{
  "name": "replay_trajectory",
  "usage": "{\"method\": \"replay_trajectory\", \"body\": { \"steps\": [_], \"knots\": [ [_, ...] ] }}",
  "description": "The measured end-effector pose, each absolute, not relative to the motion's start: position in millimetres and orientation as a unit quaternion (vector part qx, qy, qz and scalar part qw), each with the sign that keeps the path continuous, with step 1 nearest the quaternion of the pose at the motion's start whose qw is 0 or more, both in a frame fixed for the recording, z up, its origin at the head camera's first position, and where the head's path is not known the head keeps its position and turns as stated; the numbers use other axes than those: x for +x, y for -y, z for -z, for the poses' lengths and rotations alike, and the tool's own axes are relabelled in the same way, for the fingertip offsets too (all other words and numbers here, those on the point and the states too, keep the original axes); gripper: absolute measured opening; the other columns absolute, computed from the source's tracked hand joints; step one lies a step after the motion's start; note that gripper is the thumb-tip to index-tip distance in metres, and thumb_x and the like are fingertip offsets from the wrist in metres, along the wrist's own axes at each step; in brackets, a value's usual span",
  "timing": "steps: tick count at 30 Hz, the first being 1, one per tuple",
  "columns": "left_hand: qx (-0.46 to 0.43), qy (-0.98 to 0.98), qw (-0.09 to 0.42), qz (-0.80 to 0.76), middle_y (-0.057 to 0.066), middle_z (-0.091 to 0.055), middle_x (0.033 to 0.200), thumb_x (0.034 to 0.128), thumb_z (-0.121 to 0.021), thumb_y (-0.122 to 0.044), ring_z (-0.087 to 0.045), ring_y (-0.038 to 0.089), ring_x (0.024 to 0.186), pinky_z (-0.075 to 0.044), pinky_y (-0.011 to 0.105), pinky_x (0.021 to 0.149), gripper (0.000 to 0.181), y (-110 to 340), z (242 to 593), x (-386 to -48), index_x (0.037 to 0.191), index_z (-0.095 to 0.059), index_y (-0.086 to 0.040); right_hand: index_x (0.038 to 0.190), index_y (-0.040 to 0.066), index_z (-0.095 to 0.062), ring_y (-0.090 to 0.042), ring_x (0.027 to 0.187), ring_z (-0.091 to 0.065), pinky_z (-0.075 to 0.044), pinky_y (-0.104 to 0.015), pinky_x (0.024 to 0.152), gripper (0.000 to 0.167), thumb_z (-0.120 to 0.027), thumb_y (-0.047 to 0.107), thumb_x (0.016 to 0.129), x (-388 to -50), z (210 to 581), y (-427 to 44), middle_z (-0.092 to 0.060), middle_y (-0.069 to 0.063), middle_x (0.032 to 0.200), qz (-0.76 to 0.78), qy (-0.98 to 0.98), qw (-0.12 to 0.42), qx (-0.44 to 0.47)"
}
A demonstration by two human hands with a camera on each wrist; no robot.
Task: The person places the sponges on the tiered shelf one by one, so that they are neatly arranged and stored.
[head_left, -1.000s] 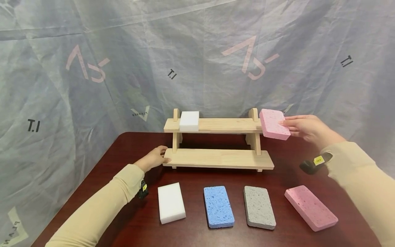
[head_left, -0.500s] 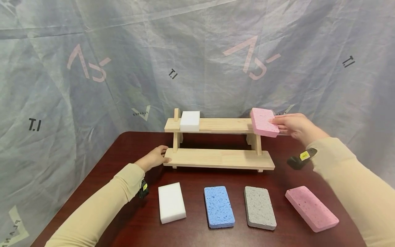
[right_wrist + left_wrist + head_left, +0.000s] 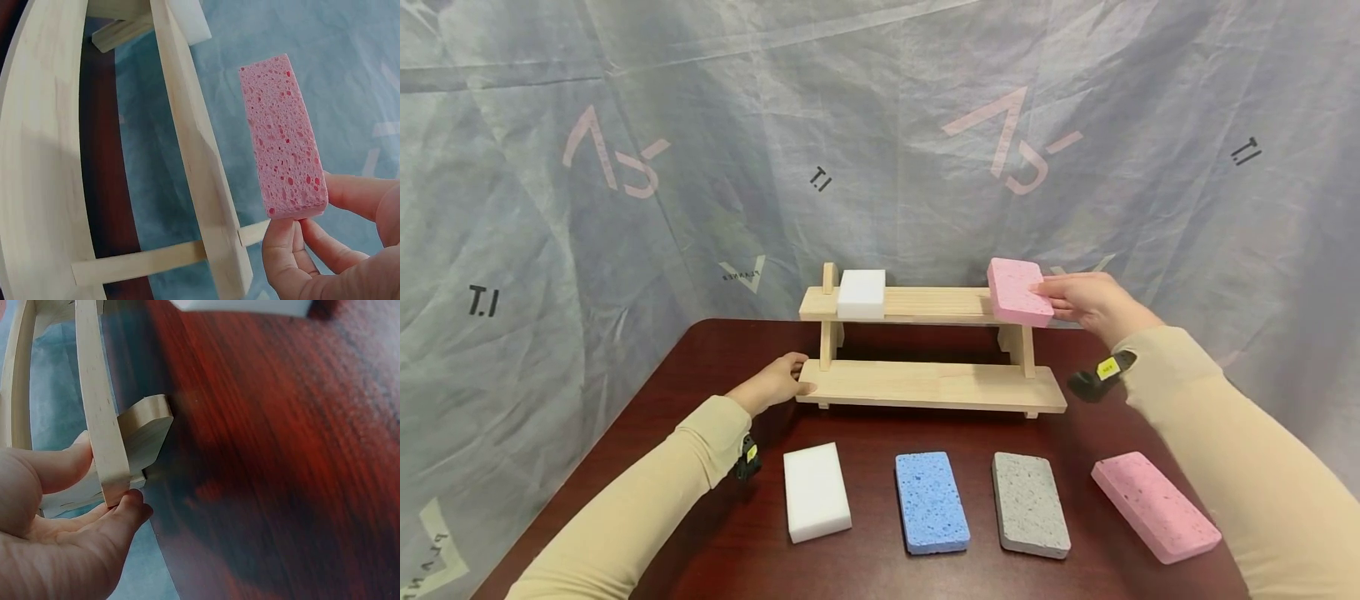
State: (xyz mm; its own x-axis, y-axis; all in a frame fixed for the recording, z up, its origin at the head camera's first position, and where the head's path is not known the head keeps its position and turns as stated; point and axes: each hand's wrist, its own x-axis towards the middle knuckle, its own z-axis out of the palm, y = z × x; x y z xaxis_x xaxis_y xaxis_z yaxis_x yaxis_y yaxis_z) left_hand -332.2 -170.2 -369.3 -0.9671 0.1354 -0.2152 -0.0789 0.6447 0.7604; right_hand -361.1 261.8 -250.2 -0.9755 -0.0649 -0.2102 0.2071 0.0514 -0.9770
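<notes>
My right hand (image 3: 1093, 302) pinches a pink sponge (image 3: 1017, 290) between thumb and fingers, in front of the upper board's right end in the head view. The right wrist view shows this pink sponge (image 3: 284, 137) apart from the upper board (image 3: 194, 137). At the left, my left hand (image 3: 775, 385) grips the end of the lower board of a two-tier wooden shelf (image 3: 925, 383). In the left wrist view the thumb and fingers of my left hand (image 3: 69, 519) close round that board (image 3: 103, 412). A white sponge (image 3: 862, 293) sits on the upper tier's left part.
In front of the shelf, a white sponge (image 3: 817, 492), a blue sponge (image 3: 932, 502), a grey sponge (image 3: 1030, 504) and a darker pink sponge (image 3: 1156, 507) lie in a row on the dark red table (image 3: 865, 433). A grey printed cloth (image 3: 880, 125) hangs behind.
My right hand has carried the pink sponge leftward and slightly up, from beyond the shelf's right end to over the upper board. My left hand has stayed on the lower board.
</notes>
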Motion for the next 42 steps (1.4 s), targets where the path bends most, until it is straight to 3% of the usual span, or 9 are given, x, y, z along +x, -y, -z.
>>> {"method": "replay_trajectory", "body": {
  "steps": [3, 5, 12, 21, 28, 35, 42],
  "knots": [
    [0.015, -0.898, 0.128, -0.42, 0.024, -0.031, 0.153, 0.0963, -0.059, -0.008, -0.033, 0.036, 0.141, -0.037, 0.047, 0.111, 0.066, 171, 369, -332, 0.151, -0.024, 0.002, 0.131, 0.0, -0.047, -0.002, 0.07, -0.066, -0.056, -0.019, 0.069, 0.044, -0.065, 0.005, 0.091, -364, 251, -256, -0.067, 0.009, 0.072, 0.681, -0.724, 0.099, 0.051],
    [0.015, -0.897, 0.13, -0.422, 0.024, -0.031, 0.154, 0.0965, -0.059, -0.008, -0.032, 0.036, 0.142, -0.036, 0.047, 0.111, 0.066, 171, 369, -331, 0.151, -0.023, 0.002, 0.134, -0.001, -0.043, -0.002, 0.071, -0.065, -0.056, -0.019, 0.07, 0.048, -0.065, 0.005, 0.091, -366, 251, -252, -0.066, 0.009, 0.072, 0.686, -0.719, 0.103, 0.05],
    [0.013, -0.895, 0.131, -0.427, 0.024, -0.03, 0.154, 0.0967, -0.059, -0.008, -0.031, 0.036, 0.142, -0.036, 0.047, 0.111, 0.066, 171, 370, -331, 0.151, -0.023, 0.001, 0.114, 0.003, -0.049, -0.002, 0.071, -0.065, -0.055, -0.018, 0.067, 0.026, -0.061, 0.003, 0.092, -371, 251, -241, -0.066, 0.008, 0.071, 0.703, -0.702, 0.106, 0.042],
    [0.012, -0.902, 0.129, -0.411, 0.025, -0.032, 0.152, 0.0959, -0.06, -0.008, -0.035, 0.037, 0.14, -0.037, 0.048, 0.11, 0.065, 170, 365, -331, 0.15, -0.025, 0.002, 0.105, 0.004, -0.051, -0.003, 0.067, -0.066, -0.056, -0.019, 0.066, 0.016, -0.061, 0.003, 0.093, -375, 252, -231, -0.067, 0.007, 0.068, 0.706, -0.7, 0.101, 0.049],
    [0.012, -0.902, 0.13, -0.412, 0.025, -0.033, 0.151, 0.096, -0.06, -0.007, -0.036, 0.037, 0.138, -0.038, 0.048, 0.109, 0.065, 169, 367, -331, 0.15, -0.025, 0.003, 0.13, -0.005, -0.044, -0.002, 0.065, -0.064, -0.055, -0.018, 0.065, 0.041, -0.06, 0.003, 0.093, -382, 256, -224, -0.064, 0.008, 0.067, 0.687, -0.719, 0.093, 0.051],
    [0.007, -0.899, 0.133, -0.417, 0.025, -0.034, 0.151, 0.0954, -0.061, -0.007, -0.037, 0.036, 0.137, -0.038, 0.048, 0.109, 0.064, 168, 368, -332, 0.149, -0.027, 0.002, 0.143, -0.01, -0.035, 0.0, 0.063, -0.062, -0.054, -0.017, 0.064, 0.057, -0.06, 0.005, 0.093, -386, 262, -220, -0.062, 0.011, 0.065, 0.654, -0.749, 0.087, 0.058],
    [0.013, -0.896, 0.135, -0.424, 0.026, -0.033, 0.15, 0.0954, -0.06, -0.006, -0.038, 0.037, 0.136, -0.039, 0.049, 0.108, 0.066, 170, 367, -332, 0.149, -0.024, 0.003, 0.14, -0.008, -0.039, 0.0, 0.065, -0.062, -0.054, -0.016, 0.064, 0.054, -0.061, 0.006, 0.093, -388, 262, -211, -0.062, 0.01, 0.067, 0.656, -0.748, 0.084, 0.061]
  ]
}}
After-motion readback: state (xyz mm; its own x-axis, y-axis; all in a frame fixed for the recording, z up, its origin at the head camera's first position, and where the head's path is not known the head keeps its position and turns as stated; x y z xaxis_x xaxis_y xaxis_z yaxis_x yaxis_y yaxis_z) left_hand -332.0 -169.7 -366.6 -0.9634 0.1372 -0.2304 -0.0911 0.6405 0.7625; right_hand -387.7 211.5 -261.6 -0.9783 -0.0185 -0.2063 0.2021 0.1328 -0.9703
